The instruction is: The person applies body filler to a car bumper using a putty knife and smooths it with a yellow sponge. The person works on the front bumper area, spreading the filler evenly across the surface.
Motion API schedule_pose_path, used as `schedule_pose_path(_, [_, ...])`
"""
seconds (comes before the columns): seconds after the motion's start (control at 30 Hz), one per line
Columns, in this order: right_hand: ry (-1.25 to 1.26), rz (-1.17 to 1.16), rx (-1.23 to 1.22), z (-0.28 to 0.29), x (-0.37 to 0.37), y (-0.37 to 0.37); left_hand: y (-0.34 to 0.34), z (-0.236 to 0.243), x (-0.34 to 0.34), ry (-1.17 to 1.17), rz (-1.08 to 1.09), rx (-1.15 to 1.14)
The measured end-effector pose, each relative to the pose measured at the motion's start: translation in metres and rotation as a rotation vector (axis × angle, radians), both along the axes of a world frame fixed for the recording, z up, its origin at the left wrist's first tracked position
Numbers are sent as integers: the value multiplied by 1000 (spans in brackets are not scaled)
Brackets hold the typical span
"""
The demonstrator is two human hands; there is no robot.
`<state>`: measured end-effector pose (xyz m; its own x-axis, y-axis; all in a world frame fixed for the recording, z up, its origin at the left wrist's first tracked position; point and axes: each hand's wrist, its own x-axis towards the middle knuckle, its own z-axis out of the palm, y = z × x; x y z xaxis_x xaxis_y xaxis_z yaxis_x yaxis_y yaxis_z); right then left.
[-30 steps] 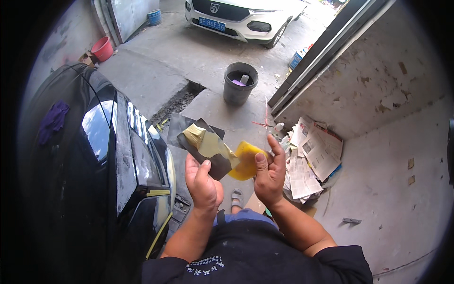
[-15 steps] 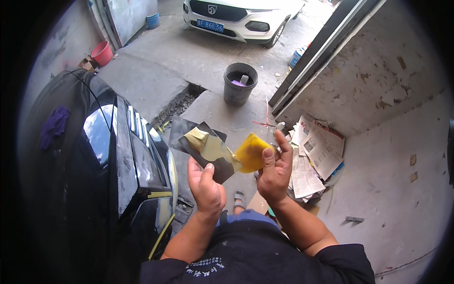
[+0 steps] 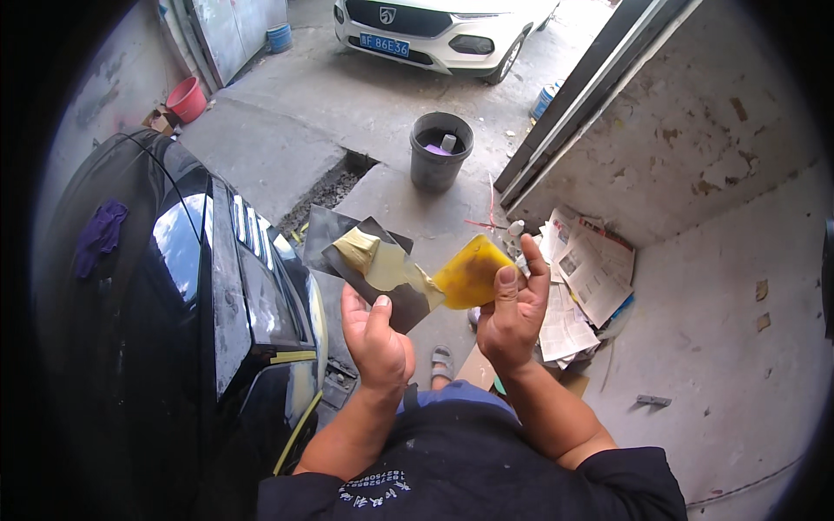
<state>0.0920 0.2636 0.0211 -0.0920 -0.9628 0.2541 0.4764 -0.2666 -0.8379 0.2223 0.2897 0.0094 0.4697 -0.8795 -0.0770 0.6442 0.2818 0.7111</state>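
My left hand grips the near edge of a dark flat mixing board, its thumb on top. A smear of pale yellow body filler spreads over the board, with a thicker lump at the far left. In my right hand is a yellow flexible spreader, pinched between thumb and fingers and stained dark in the middle. The spreader's left edge meets the board's right corner, where some filler sits. Another dark flat sheet shows behind the board; what supports it is hidden.
A black car with sanded patches and yellow tape stands close on the left, a purple cloth on it. Ahead are a dark bucket, a floor trench and a white car. Newspapers lean by the right wall.
My right hand has shifted slightly right, turning the yellow spreader to a flatter angle at the board's corner. My left hand and the board have barely moved.
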Motion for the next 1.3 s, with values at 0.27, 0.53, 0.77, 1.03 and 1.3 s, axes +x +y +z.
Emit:
schedule_pose_path(0.27, [243,-10,-12,-21,-3,14,-4,4,0,1,-69,16])
schedule_pose_path(0.53, [638,-17,-201,-38,-20,26,-13,9,1,58,-95,29])
schedule_pose_path(0.77, [422,-18,-150,-14,-27,14,-12,8,1,22,-130,27])
schedule_pose_path(1.03, [318,-83,-21,-28,-45,11,-15,12,9,14,-127,18])
schedule_pose_path(1.3, [355,-23,-88,-32,-34,19,-4,-6,-3,100,-171,137])
